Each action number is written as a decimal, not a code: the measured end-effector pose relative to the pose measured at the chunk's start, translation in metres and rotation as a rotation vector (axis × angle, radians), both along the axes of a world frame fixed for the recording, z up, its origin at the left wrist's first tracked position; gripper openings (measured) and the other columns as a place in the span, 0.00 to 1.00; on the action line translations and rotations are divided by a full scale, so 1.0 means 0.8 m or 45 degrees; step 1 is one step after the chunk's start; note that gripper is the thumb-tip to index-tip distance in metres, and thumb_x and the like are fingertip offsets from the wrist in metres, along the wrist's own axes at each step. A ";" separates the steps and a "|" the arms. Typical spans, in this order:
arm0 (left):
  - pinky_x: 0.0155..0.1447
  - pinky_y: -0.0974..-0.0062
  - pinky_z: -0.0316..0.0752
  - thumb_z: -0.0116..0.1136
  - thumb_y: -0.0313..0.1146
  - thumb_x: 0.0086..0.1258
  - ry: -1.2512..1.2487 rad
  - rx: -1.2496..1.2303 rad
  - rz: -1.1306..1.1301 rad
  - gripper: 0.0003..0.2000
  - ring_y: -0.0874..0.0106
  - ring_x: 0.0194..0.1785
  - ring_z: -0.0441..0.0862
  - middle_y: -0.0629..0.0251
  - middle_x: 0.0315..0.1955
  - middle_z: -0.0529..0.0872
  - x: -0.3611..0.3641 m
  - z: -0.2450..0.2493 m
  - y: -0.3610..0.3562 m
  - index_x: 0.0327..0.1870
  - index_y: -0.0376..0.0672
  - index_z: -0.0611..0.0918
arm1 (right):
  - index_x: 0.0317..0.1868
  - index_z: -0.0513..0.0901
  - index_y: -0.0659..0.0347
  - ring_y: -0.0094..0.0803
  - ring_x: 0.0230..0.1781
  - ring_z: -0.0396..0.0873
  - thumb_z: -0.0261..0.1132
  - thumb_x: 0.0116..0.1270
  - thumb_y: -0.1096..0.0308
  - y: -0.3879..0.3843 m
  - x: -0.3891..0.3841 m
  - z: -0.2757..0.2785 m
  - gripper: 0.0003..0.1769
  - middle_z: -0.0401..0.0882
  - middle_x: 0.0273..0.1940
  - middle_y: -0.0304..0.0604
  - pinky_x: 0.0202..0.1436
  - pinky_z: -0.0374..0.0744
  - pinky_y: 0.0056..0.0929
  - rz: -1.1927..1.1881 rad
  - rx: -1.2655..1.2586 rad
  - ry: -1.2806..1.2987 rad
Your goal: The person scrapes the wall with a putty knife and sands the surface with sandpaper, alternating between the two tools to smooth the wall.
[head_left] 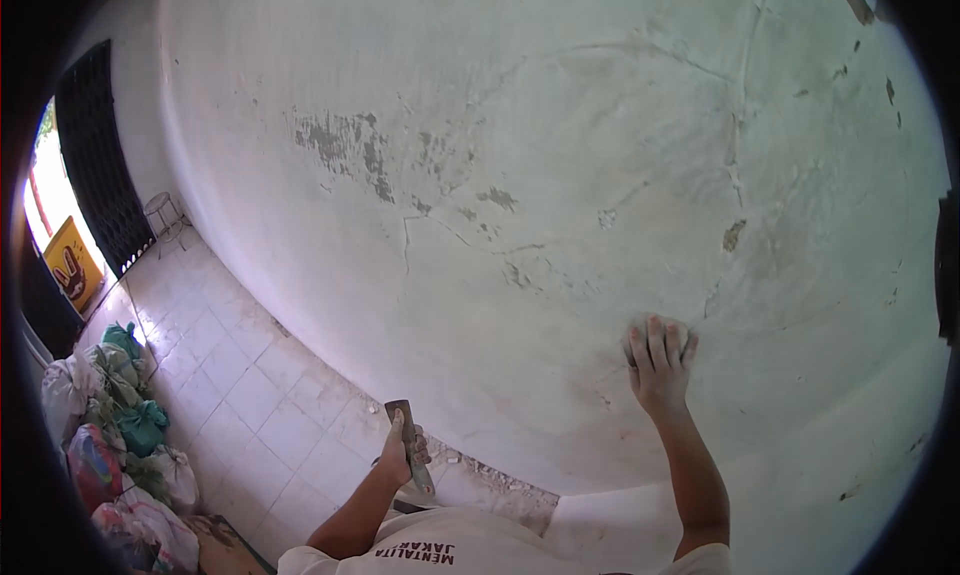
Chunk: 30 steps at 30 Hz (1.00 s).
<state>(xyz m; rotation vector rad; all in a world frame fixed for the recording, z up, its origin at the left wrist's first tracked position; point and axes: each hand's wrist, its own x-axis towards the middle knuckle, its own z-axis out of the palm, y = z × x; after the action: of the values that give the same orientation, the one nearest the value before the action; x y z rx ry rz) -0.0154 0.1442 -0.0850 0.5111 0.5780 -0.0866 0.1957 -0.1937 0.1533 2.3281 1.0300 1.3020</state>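
My left hand (398, 457) is closed around a scraper (407, 430), held low in front of the wall's foot. One end of the tool is dark and broad, the other greyish and rounded. Up against the pale wall (560, 375), my right hand (660, 365) is dusted white, its fingers bent and pressed together. A greyish-white edge shows about the fingertips; whether it is a pad, a sheet or only dust I cannot make out. Around this hand the wall has cracks and patches of peeled paint (345, 150), with a chipped hole (735, 235) above to the right.
Plaster crumbs (500, 480) lie along the wall's foot on the tiled floor (235, 395). Several stuffed bags (140, 425) are heaped at the left. Farther back are a small stool (165, 220), a dark folding gate (100, 165) and a yellow sign (72, 265) by the doorway.
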 end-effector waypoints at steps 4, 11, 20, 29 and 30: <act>0.27 0.72 0.64 0.46 0.73 0.64 -0.030 0.025 -0.110 0.31 0.75 0.15 0.63 0.72 0.13 0.68 0.036 0.011 0.057 0.28 0.50 0.73 | 0.71 0.67 0.44 0.49 0.80 0.42 0.62 0.62 0.59 0.060 0.001 0.046 0.35 0.57 0.75 0.43 0.75 0.36 0.68 -0.081 -0.043 -0.108; 0.26 0.73 0.64 0.44 0.73 0.65 -0.164 0.046 -0.132 0.31 0.75 0.15 0.64 0.73 0.13 0.68 0.088 0.024 0.183 0.28 0.49 0.73 | 0.72 0.67 0.47 0.47 0.79 0.45 0.54 0.70 0.43 0.264 0.017 0.164 0.33 0.54 0.76 0.46 0.74 0.38 0.69 -0.012 -0.094 -0.201; 0.23 0.73 0.64 0.43 0.74 0.64 -0.089 -0.082 -0.187 0.32 0.74 0.13 0.63 0.71 0.12 0.67 0.111 -0.024 0.277 0.29 0.48 0.73 | 0.77 0.57 0.44 0.44 0.79 0.44 0.54 0.68 0.37 0.418 0.029 0.344 0.42 0.49 0.78 0.42 0.76 0.41 0.62 0.011 0.109 -0.365; 0.28 0.70 0.66 0.43 0.73 0.66 -0.159 -0.120 -0.345 0.33 0.72 0.17 0.64 0.69 0.16 0.68 0.157 -0.050 0.278 0.35 0.45 0.73 | 0.76 0.52 0.60 0.54 0.76 0.49 0.50 0.72 0.40 0.520 0.022 0.515 0.43 0.53 0.74 0.57 0.78 0.47 0.54 -0.011 0.049 -0.632; 0.26 0.72 0.66 0.46 0.70 0.66 -0.174 -0.108 -0.303 0.30 0.74 0.16 0.64 0.71 0.16 0.69 0.160 -0.038 0.275 0.35 0.46 0.74 | 0.76 0.52 0.61 0.54 0.77 0.48 0.50 0.72 0.41 0.529 0.015 0.529 0.43 0.52 0.75 0.57 0.78 0.46 0.53 -0.006 0.100 -0.631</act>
<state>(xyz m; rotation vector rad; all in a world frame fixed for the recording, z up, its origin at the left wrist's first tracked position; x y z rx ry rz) 0.1127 0.3641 -0.1155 0.4976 0.3765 -0.2992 0.2074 0.2296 0.5763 1.8983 0.8186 1.8172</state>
